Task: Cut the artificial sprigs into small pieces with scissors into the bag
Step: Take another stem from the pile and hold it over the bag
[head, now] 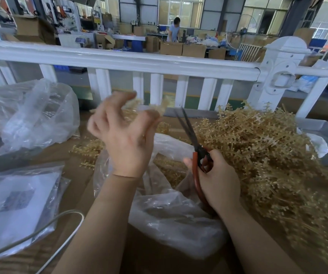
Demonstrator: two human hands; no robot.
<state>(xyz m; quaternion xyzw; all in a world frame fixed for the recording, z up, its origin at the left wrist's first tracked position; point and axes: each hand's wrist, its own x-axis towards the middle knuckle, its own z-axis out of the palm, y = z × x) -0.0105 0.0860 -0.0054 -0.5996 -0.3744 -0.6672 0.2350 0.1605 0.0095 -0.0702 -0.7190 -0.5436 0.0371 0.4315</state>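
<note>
Past your desk's far edge runs a white railing (119, 60); a grey cable (60, 224) crosses the near left corner, beside bagged papers (15, 202).

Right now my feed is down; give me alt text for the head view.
The right hand holds red-handled scissors, blades up, above an open clear plastic bag. The blurred left hand grips a tan artificial sprig beside the blades. A heap of sprigs lies to the right.

Glossy clear plastic bag (171, 212), matt tan plastic sprigs (258, 147), dark metal scissors (190, 133) blades.
</note>
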